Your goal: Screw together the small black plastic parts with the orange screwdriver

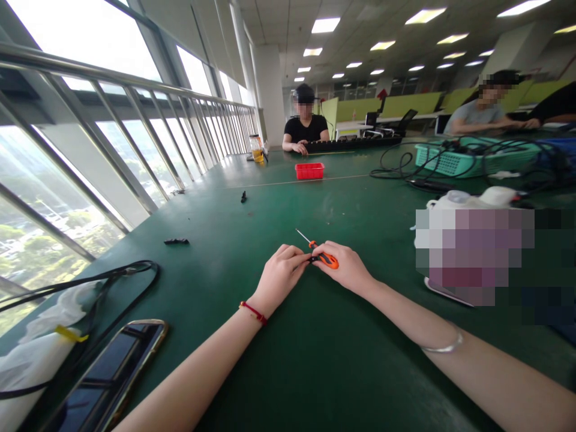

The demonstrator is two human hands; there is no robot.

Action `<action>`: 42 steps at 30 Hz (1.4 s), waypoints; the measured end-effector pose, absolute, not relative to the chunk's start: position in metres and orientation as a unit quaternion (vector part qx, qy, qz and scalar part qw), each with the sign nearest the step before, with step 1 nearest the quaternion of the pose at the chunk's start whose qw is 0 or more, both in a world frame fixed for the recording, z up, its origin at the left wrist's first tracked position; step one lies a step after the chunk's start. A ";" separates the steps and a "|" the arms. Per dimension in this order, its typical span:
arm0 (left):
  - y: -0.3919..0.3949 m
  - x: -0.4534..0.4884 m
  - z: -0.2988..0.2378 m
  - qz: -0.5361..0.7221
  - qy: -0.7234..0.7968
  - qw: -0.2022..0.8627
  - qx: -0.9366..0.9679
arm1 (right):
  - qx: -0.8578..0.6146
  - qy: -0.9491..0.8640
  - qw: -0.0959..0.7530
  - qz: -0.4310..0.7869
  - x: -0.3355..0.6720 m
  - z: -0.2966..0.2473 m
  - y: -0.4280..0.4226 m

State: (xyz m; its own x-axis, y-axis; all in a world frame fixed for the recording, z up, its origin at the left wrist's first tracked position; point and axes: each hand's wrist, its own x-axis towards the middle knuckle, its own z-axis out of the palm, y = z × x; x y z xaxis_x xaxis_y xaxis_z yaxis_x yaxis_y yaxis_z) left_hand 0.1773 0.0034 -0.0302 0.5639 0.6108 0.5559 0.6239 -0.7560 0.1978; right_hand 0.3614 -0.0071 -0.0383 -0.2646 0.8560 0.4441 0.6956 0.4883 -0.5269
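While your R hand (345, 265) grips the orange-and-black screwdriver (331, 260) at frame ctr, shaft pointing up-left, your L hand (282, 269) pinches a small dark part (314, 258) just beside its handle; hold that pinch firm, fingers clear of the tip; steady both hands over the green table (261, 378).

Screwdriver handle (332, 261) orange with black. Tabletop (360, 207) plain dark green, small tray (309, 173) bright red. Basket (443, 165) teal, bracelet (254, 312) red.
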 end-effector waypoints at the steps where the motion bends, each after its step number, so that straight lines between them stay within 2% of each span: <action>1: 0.003 0.177 -0.030 -0.304 -0.349 0.024 -0.886 | -0.493 -0.786 0.355 0.117 0.361 -0.038 -0.007; 6: 0.002 0.178 -0.028 -0.259 -0.358 0.097 -0.892 | -0.491 -0.778 0.368 0.137 0.360 -0.038 -0.007; 11: 0.001 0.178 -0.026 -0.244 -0.362 0.117 -0.892 | -0.497 -0.775 0.361 0.147 0.359 -0.037 -0.008; 20: 0.002 0.178 -0.028 -0.302 -0.375 0.085 -0.872 | -0.531 -0.762 0.348 0.131 0.359 -0.039 -0.007; 27: 0.003 0.177 -0.030 -0.322 -0.373 0.073 -0.867 | -0.569 -0.773 0.276 0.051 0.359 -0.040 -0.006; 32: 0.002 0.177 -0.030 -0.323 -0.364 0.057 -0.871 | -0.535 -0.778 0.317 0.092 0.358 -0.037 -0.009; 42: 0.002 0.175 -0.028 -0.365 -0.320 0.044 -0.873 | -0.485 -0.797 0.340 0.117 0.359 -0.038 -0.007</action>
State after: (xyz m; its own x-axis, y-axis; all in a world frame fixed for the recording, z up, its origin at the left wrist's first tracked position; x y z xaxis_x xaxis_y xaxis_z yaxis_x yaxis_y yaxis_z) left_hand 0.1755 0.0018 -0.0280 0.5285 0.5270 0.6655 0.5910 -0.7912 0.1573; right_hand 0.3595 -0.0068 -0.0378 -0.2979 0.8529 0.4287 0.6935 0.5020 -0.5168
